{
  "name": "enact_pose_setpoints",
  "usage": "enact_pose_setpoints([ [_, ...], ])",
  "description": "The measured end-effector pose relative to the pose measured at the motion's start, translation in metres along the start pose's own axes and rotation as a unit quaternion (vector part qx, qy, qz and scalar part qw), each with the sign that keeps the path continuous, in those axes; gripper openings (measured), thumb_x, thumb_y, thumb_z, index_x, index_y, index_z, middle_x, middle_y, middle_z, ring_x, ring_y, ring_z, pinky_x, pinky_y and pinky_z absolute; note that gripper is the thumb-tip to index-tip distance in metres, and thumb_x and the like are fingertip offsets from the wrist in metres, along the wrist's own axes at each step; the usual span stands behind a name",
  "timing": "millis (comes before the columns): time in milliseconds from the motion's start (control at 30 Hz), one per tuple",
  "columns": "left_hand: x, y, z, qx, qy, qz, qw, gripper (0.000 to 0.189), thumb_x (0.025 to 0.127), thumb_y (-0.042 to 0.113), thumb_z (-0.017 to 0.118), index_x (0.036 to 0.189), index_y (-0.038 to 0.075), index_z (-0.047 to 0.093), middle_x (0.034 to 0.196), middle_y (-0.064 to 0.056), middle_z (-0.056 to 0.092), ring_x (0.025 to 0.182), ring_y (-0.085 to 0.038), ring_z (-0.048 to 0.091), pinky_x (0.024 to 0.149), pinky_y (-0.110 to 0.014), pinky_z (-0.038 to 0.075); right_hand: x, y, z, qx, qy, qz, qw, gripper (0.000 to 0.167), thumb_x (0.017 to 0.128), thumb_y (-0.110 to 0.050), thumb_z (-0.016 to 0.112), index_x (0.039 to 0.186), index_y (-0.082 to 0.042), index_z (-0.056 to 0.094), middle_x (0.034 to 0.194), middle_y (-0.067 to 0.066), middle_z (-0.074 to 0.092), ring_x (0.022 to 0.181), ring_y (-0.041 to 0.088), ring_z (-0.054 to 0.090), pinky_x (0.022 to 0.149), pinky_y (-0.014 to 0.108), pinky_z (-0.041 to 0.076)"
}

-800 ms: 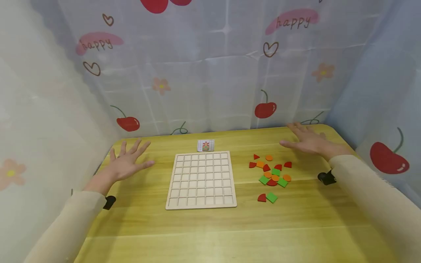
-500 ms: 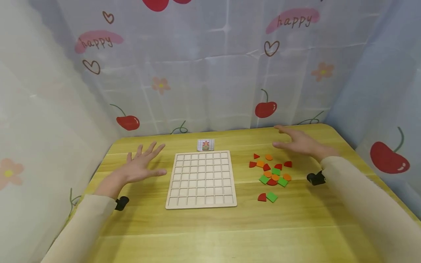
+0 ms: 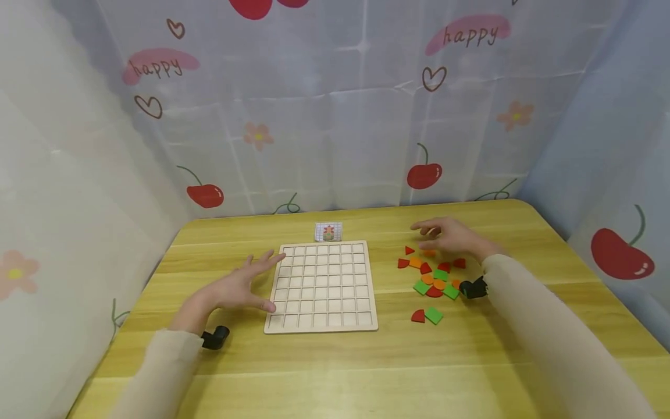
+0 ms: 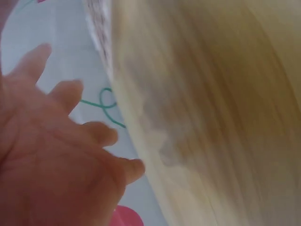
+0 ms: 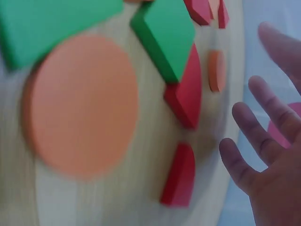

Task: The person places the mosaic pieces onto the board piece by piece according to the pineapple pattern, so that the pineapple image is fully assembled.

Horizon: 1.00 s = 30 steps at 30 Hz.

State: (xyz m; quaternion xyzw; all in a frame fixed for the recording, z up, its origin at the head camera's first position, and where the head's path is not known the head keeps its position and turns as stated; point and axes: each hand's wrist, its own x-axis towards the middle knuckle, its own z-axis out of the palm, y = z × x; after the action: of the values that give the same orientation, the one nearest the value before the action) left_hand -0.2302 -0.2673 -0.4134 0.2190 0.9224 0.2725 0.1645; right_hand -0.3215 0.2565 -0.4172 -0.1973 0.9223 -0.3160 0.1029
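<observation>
My left hand (image 3: 235, 290) is at the left edge of a pale wooden grid board (image 3: 323, 286). Its forefinger and thumb are spread along that edge; whether they touch the wood I cannot tell. In the left wrist view the palm (image 4: 51, 155) holds nothing. My right hand (image 3: 454, 237) hovers over the far side of a loose group of flat pieces, its fingers (image 5: 256, 122) spread and slightly bent. Under and near it lie an orange disc (image 5: 84, 108), a green square (image 5: 167, 37), a red quarter-circle (image 5: 180, 176) and a small red triangle (image 3: 409, 250).
A small printed card (image 3: 328, 231) with a coloured grid picture lies behind the board. A red quarter-circle (image 3: 418, 316) and a green square (image 3: 433, 316) sit apart, nearer the front. Patterned curtains (image 3: 335, 116) enclose the yellow wooden table (image 3: 335, 372) at back and sides.
The left hand has moved right and nearer to the front, up to the board's edge. Leftward over the pieces the right hand has come, its fingers now more bent. Board and pieces have stayed put.
</observation>
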Motion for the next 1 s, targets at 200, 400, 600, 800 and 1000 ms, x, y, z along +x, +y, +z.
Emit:
enact_pose_setpoints([
  [200, 0.004, 0.004, 0.005, -0.031, -0.029, 0.006, 0.9991, 0.106, 0.077, 0.04, 0.09, 0.163, 0.035, 0.029, 0.176, -0.004, 0.002, 0.155, -0.054, -0.015, 0.118, -0.08, 0.005, 0.005, -0.003, 0.008, 0.002, -0.024, 0.013, 0.9996, 0.049, 0.096, -0.018, 0.074, 0.143, -0.015, 0.063, 0.125, 0.015, 0.068, 0.111, 0.031, 0.062, 0.095, 0.045, 0.056],
  [400, 0.006, -0.003, 0.011, -0.047, -0.043, -0.002, 0.998, 0.095, 0.079, 0.037, 0.088, 0.16, 0.036, 0.039, 0.176, -0.001, 0.004, 0.155, -0.053, -0.016, 0.117, -0.08, 0.0, 0.011, -0.004, 0.014, 0.023, -0.048, 0.021, 0.9983, 0.044, 0.097, -0.018, 0.073, 0.141, -0.015, 0.065, 0.127, 0.014, 0.069, 0.1, 0.023, 0.057, 0.086, 0.033, 0.051],
  [600, 0.007, -0.008, 0.013, -0.038, -0.057, -0.001, 0.9976, 0.084, 0.081, 0.04, 0.086, 0.156, 0.036, 0.046, 0.176, -0.003, 0.007, 0.155, -0.053, -0.018, 0.116, -0.079, -0.01, 0.012, -0.006, 0.017, 0.015, -0.056, 0.009, 0.9983, 0.038, 0.1, -0.016, 0.069, 0.137, -0.012, 0.068, 0.139, 0.017, 0.064, 0.111, 0.027, 0.061, 0.098, 0.042, 0.053],
  [800, 0.006, -0.008, 0.013, -0.031, -0.067, -0.001, 0.9973, 0.081, 0.082, 0.042, 0.084, 0.155, 0.034, 0.048, 0.176, -0.001, 0.006, 0.156, -0.05, -0.019, 0.117, -0.077, -0.014, 0.012, -0.006, 0.019, 0.0, -0.058, 0.004, 0.9983, 0.031, 0.1, -0.014, 0.067, 0.131, -0.012, 0.072, 0.129, 0.016, 0.065, 0.113, 0.029, 0.061, 0.102, 0.049, 0.052],
  [1000, 0.005, -0.008, 0.014, -0.036, -0.067, 0.002, 0.9971, 0.08, 0.083, 0.041, 0.083, 0.155, 0.034, 0.048, 0.176, 0.0, 0.005, 0.156, -0.048, -0.02, 0.117, -0.075, -0.016, 0.013, -0.009, 0.02, -0.004, -0.053, 0.012, 0.9985, 0.028, 0.101, -0.013, 0.067, 0.128, -0.01, 0.073, 0.129, 0.015, 0.068, 0.105, 0.025, 0.059, 0.097, 0.041, 0.051],
])
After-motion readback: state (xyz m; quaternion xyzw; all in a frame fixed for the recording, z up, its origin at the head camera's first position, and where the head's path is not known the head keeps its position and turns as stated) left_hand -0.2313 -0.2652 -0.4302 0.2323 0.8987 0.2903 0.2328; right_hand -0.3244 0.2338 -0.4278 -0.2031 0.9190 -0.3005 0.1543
